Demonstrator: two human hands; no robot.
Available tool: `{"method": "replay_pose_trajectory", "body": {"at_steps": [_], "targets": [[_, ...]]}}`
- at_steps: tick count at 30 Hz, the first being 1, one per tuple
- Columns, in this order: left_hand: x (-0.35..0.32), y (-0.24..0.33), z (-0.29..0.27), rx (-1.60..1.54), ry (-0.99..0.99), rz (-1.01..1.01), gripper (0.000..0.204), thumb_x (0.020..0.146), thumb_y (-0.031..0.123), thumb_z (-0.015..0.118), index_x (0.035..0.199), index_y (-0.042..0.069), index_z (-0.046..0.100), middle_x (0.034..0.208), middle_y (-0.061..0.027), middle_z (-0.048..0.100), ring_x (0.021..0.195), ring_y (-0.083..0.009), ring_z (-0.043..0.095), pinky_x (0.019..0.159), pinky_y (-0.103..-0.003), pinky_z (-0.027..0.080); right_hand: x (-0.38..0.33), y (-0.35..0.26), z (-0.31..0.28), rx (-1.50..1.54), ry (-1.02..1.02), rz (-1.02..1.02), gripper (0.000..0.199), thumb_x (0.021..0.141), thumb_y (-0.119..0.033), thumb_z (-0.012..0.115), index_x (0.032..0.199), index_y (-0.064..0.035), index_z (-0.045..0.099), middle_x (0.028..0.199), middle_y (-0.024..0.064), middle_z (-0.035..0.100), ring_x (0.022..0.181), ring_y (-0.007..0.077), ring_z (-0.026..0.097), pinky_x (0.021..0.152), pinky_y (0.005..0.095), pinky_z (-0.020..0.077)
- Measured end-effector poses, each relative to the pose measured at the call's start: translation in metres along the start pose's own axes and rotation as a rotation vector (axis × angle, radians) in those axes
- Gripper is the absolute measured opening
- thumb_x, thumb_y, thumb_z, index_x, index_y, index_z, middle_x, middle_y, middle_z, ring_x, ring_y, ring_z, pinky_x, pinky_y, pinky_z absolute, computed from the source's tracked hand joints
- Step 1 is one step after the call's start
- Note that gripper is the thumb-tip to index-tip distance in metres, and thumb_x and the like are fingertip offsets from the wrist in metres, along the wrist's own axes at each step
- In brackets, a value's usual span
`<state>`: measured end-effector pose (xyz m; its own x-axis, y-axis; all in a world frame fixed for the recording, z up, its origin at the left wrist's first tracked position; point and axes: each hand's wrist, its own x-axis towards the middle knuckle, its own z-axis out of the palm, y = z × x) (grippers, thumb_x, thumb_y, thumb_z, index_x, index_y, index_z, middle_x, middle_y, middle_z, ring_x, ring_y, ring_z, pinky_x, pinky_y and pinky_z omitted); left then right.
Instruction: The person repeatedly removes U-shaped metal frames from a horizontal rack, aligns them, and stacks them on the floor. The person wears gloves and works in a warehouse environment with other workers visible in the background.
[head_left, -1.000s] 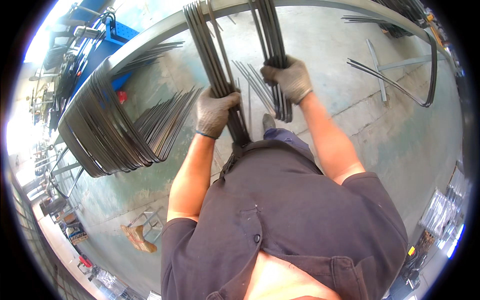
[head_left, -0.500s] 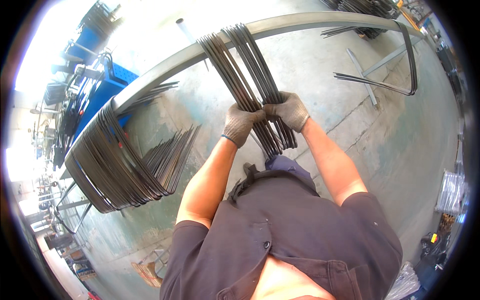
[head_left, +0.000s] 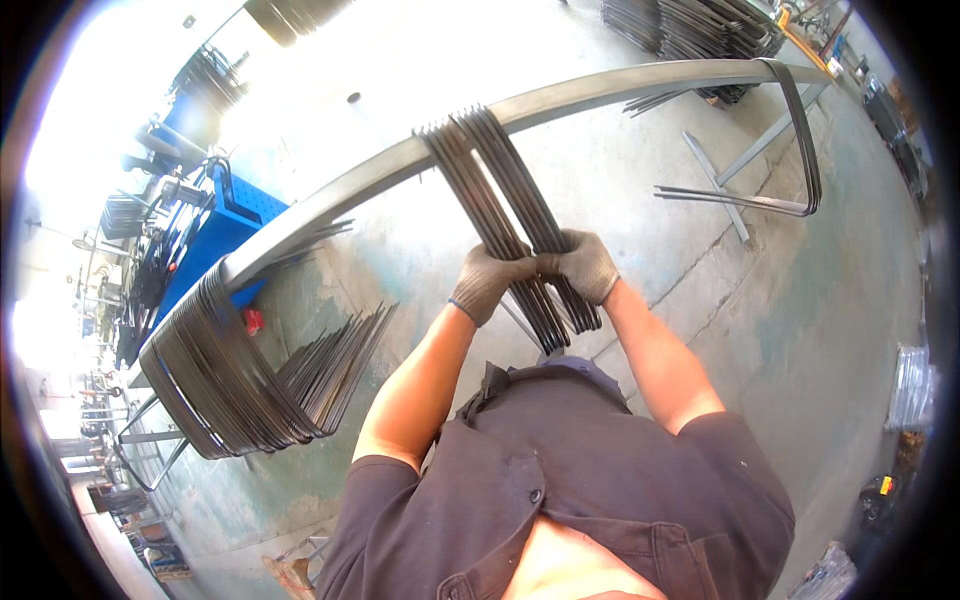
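Note:
Two bunches of dark bent metal rods hang over a grey metal rail in front of me. My left hand (head_left: pixel 490 280), in a grey-brown knit glove, is closed round the left bunch of rods (head_left: pixel 465 182). The right bunch of rods (head_left: pixel 518 190) is gripped by my right hand (head_left: pixel 582 266), gloved the same way. My thumbs meet between the bunches, and the lower rod ends stick out below my hands towards my waist. A narrow gap runs between the bunches above my hands. The fingers behind the rods are hidden.
The metal rail (head_left: pixel 620 82) curves across the view. At its left hangs a large row of bent rods (head_left: pixel 215 370); a few more bent rods (head_left: pixel 805 140) hang at its right end. Blue equipment (head_left: pixel 225 215) stands behind on the left, with stacked rods (head_left: pixel 700 40) at the back right.
The whole view has shifted, so the rail and my hands sit lower in the picture. At the rail the two bunches look closer together. Both hands keep their grip.

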<state>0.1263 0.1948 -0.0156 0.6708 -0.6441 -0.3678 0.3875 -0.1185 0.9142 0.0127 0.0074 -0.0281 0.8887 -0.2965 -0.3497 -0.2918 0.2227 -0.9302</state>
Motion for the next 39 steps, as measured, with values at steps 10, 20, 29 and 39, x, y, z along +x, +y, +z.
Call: {"method": "replay_pose_trajectory", "body": {"at_steps": [10, 20, 29, 39], "targets": [[0.075, 0.049, 0.09, -0.031, 0.009, 0.003, 0.029, 0.106, 0.003, 0.074, 0.131, -0.01, 0.07, 0.12, -0.0177, 0.078, 0.11, -0.0314, 0.079, 0.098, -0.043, 0.067, 0.012, -0.015, -0.118, -0.147, 0.013, -0.018, 0.038, 0.094, -0.022, 0.088, 0.124, -0.0002, 0.084, 0.107, 0.0072, 0.084, 0.098, 0.0156, 0.076, 0.094, 0.0341, 0.0609], [0.161, 0.028, 0.195, -0.058, -0.354, 0.154, 0.032, 0.102, -0.006, 0.068, 0.134, -0.009, 0.068, 0.129, -0.0179, 0.076, 0.121, -0.0329, 0.075, 0.109, -0.045, 0.061, -0.001, -0.06, -0.232, -0.439, 0.201, -0.08, 0.049, 0.096, -0.044, 0.088, 0.117, -0.0001, 0.081, 0.102, 0.0178, 0.084, 0.096, 0.0293, 0.079, 0.091, 0.0426, 0.0597], [0.23, 0.018, 0.289, -0.508, -0.743, -0.027, 0.081, 0.089, 0.007, 0.084, 0.162, -0.005, 0.051, 0.165, -0.0218, 0.059, 0.157, -0.0367, 0.054, 0.138, -0.051, 0.037, -0.002, -0.075, -0.321, -0.801, 0.496, -0.218, 0.069, 0.105, -0.068, 0.073, 0.125, -0.0019, 0.072, 0.107, 0.0254, 0.081, 0.106, 0.0478, 0.078, 0.094, 0.0534, 0.0605], [0.298, 0.028, 0.441, -0.761, -0.854, -0.164, 0.084, 0.089, 0.009, 0.085, 0.166, 0.001, 0.052, 0.17, -0.0205, 0.058, 0.161, -0.0398, 0.05, 0.139, -0.057, 0.032, 0.07, -0.202, -0.555, -1.261, 1.134, -0.711, 0.068, 0.101, -0.052, 0.082, 0.155, -0.0143, 0.063, 0.165, 0.0166, 0.06, 0.152, 0.0417, 0.053, 0.126, 0.0606, 0.0416]]}}
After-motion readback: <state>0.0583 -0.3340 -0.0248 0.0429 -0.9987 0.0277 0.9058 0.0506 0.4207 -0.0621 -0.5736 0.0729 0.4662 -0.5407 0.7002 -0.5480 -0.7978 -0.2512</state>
